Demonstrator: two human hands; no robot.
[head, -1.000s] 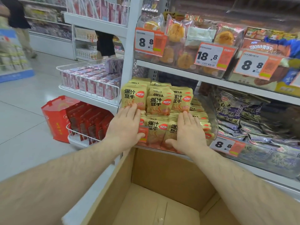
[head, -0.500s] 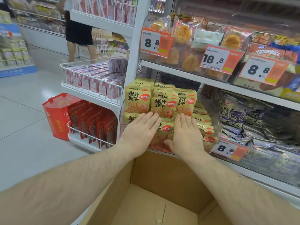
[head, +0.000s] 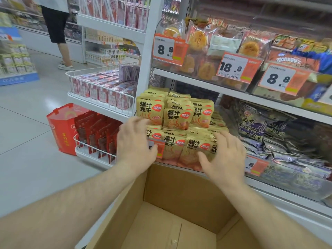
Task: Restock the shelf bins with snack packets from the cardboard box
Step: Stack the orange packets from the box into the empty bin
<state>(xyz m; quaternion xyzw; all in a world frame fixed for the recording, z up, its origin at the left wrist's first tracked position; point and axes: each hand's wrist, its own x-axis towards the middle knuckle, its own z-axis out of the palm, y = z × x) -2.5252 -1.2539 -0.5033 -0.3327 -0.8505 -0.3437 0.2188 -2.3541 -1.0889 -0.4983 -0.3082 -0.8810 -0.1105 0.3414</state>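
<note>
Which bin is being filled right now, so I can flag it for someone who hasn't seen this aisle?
Find the white shelf upright at the aisle corner; the clear bin sits just right of it, directly above the open cardboard box. It alone holds yellow packets; the right-hand neighbour holds dark purple bags, and both hands are at its front.

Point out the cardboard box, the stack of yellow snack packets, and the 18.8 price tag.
cardboard box (head: 188,191): head view, inner back wall.
yellow snack packets (head: 177,119): head view, front packet of the upper row.
18.8 price tag (head: 231,67): head view, white part with the numerals.
</note>
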